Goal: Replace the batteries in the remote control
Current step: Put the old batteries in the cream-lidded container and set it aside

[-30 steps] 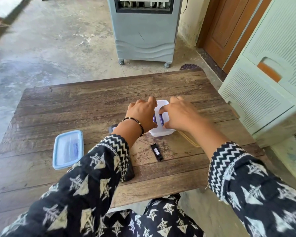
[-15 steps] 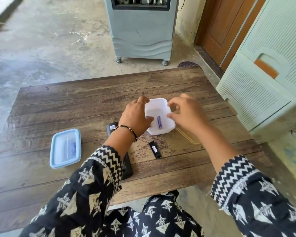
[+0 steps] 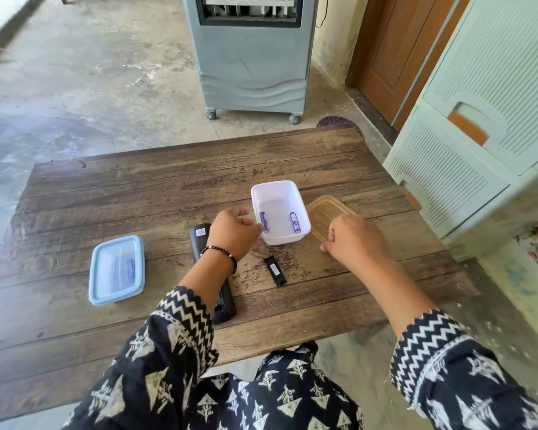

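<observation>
A white tub (image 3: 263, 189) stands mid-table with two blue batteries, one on the left (image 3: 264, 222) and one on the right (image 3: 295, 222), lying inside it. My left hand (image 3: 232, 232) hovers at the tub's left side, fingers loosely curled and apart, holding nothing. My right hand (image 3: 353, 240) is a loose fist with nothing in it, over the near edge of a clear amber lid (image 3: 322, 209). The black remote (image 3: 199, 235) lies face down, largely hidden under my left forearm. Its black battery cover (image 3: 275, 270) lies loose between my arms.
A second container with a blue lid (image 3: 117, 270), something blue inside, sits at the table's left. The wooden table (image 3: 137, 187) ends close to my lap. A grey air cooler (image 3: 252, 57) stands beyond it and a pale green cabinet (image 3: 466, 150) at the right.
Both hands have pulled back out of the white tub toward me. Two batteries now lie uncovered in it, where one showed half a second ago.
</observation>
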